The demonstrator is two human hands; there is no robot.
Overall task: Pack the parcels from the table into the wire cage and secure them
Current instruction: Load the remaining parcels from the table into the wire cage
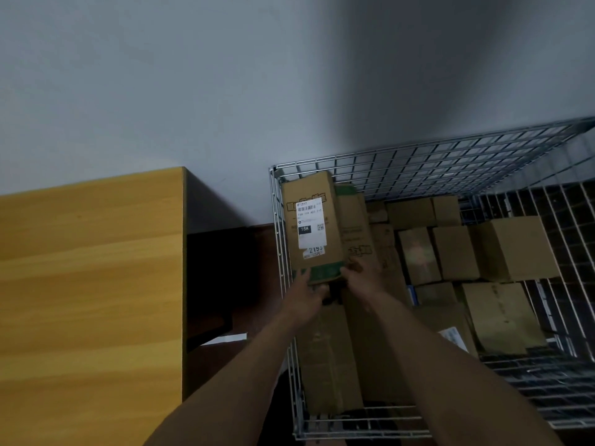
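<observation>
Labelled parcel (311, 226) sits right of the wooden surface (90, 268), inside the wire cage (278, 239) against its left wall, likely being wedged there to save room. The left hand (304, 292) grips its near end, and the right hand (360, 275) curls round the near right corner. Other parcels (502, 249) lie packed further right.

Wire cage (418, 157): one.
Wooden tabletop (90, 268): one, left.
Hands: two, the left hand (306, 292) and the right hand (362, 276).
Cardboard parcels (512, 249) in cage: roughly a dozen; overlap and dim light blur the tally.
Labelled parcel (333, 204) in hands: one.
White labels (310, 225): two.
</observation>
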